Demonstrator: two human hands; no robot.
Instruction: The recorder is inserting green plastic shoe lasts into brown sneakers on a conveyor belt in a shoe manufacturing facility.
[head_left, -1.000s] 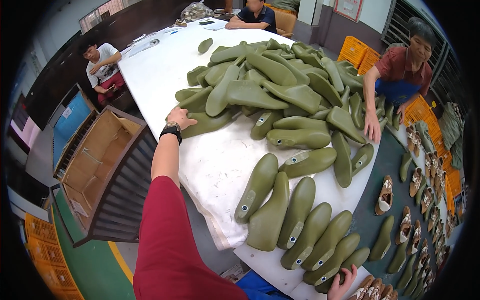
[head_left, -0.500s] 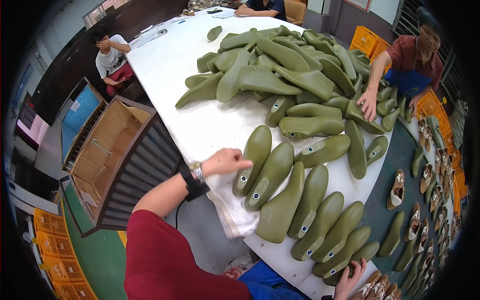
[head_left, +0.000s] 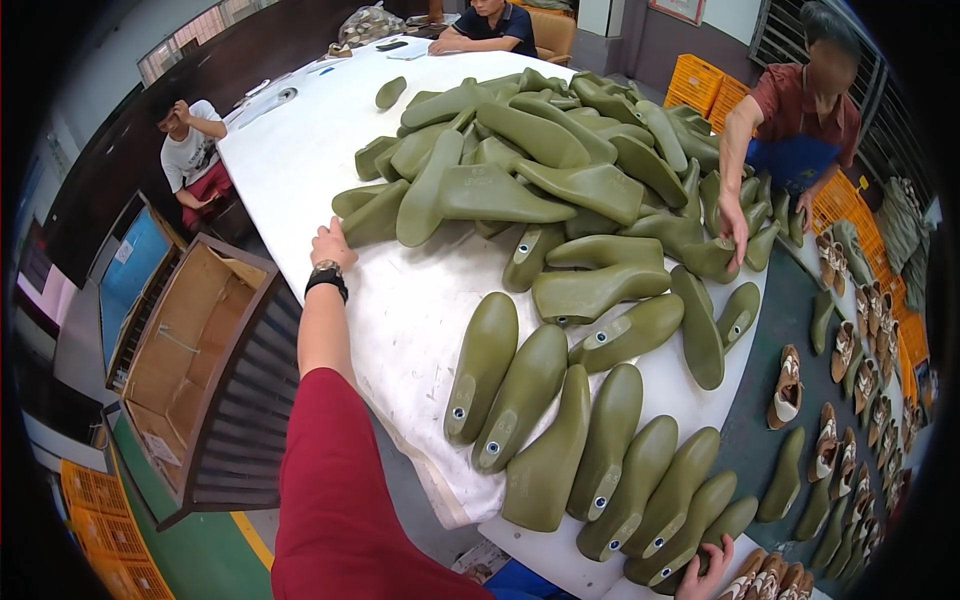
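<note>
Green shoe lasts (head_left: 500,192) are heaped on the white table. My left hand (head_left: 333,248), its arm stretched forward, has its fingers closed on the end of a shoe last (head_left: 375,217) at the heap's left edge. A row of several lasts (head_left: 532,395) lies side by side nearer me, most showing a round socket. At the row's near right end my right hand (head_left: 708,570) curls its fingers against the last one (head_left: 735,522), partly out of sight at the lower edge.
Across the table on the right, a co-worker's hand (head_left: 733,232) touches a last. Brown and white shoes (head_left: 786,388) stand among lasts on a dark green surface. A slatted dark chair (head_left: 240,390) and orange crates (head_left: 95,490) are at left. Two other people sit farther back.
My left hand has moved forward and left from above the row to the heap's left edge. My right hand stays by the same last. The co-worker's hand has shifted to a nearer last.
</note>
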